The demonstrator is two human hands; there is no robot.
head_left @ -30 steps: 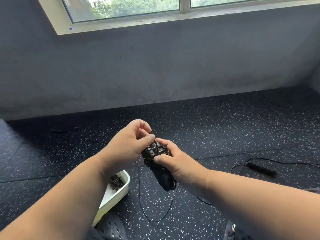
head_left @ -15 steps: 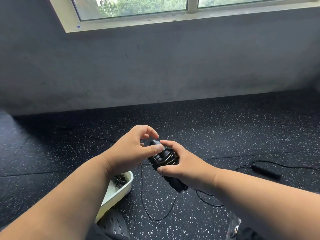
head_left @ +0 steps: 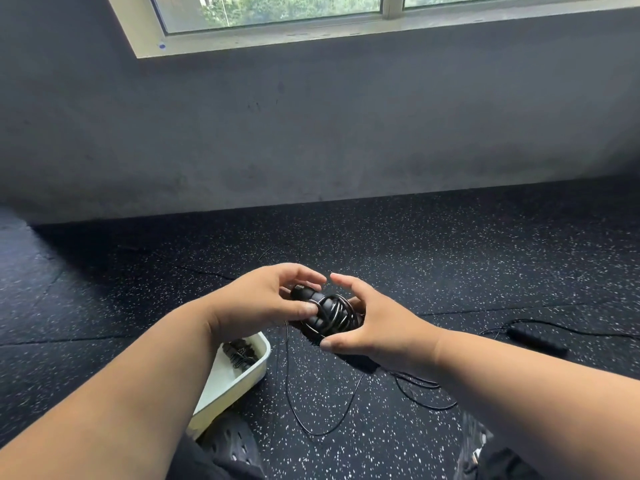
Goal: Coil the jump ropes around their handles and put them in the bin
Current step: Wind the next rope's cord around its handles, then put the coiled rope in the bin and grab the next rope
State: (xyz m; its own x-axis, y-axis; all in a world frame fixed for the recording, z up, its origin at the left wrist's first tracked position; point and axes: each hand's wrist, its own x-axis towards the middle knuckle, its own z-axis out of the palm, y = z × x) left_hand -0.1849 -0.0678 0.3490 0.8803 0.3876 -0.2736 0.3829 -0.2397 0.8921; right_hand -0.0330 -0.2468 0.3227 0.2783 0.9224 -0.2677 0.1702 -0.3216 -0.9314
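Both hands grasp the half-coiled jump rope handles [head_left: 323,315], long axis running between left hand [head_left: 263,306] and right hand [head_left: 374,327]; the bin [head_left: 239,379] sits just below the left wrist, nearer that hand.

From my feed this looks like a gym or exercise room: the floor [head_left: 450,258] is black rubber matting flecked with white, laid in tiles with visible seams. I see a bare, dark grey wall [head_left: 311,133] rising to a pale-framed window [head_left: 277,15] with green trees outside, and black jump ropes [head_left: 533,339] lying loose on the matting beside a white bin [head_left: 239,382].
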